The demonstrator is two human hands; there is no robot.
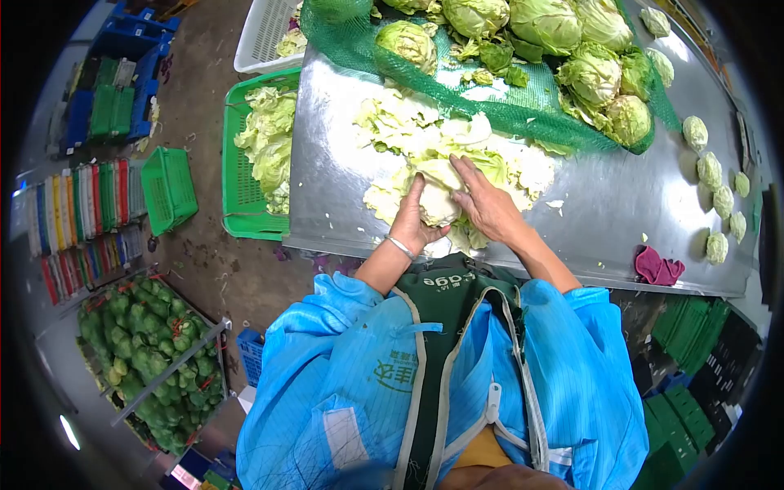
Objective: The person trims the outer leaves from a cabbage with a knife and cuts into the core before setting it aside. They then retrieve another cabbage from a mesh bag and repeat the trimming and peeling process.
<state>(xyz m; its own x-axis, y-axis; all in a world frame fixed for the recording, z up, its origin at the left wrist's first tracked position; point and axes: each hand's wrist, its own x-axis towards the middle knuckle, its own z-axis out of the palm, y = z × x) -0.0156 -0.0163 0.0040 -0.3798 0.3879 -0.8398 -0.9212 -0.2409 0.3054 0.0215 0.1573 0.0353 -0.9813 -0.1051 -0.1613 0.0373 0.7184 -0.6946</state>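
Note:
A pale cabbage [442, 202] sits between my two hands over the metal table. My left hand [411, 219], with a bracelet at the wrist, cups its near left side, thumb up along it. My right hand [492, 204] curves over its right side, with fingers on an outer leaf. Around and beneath the cabbage lies a heap of loose cabbage leaves [392, 122]. Just beyond, a green mesh sack [531, 122] lies spread with several whole cabbages [594, 73] on it.
Several trimmed cabbages [709, 170] line the table's [608, 196] right side, near a maroon cloth [658, 266]. Leaves fill a green crate [233, 155] at the left edge; a white crate [255, 37] stands behind it. A large bin of green produce [151, 351] stands lower left.

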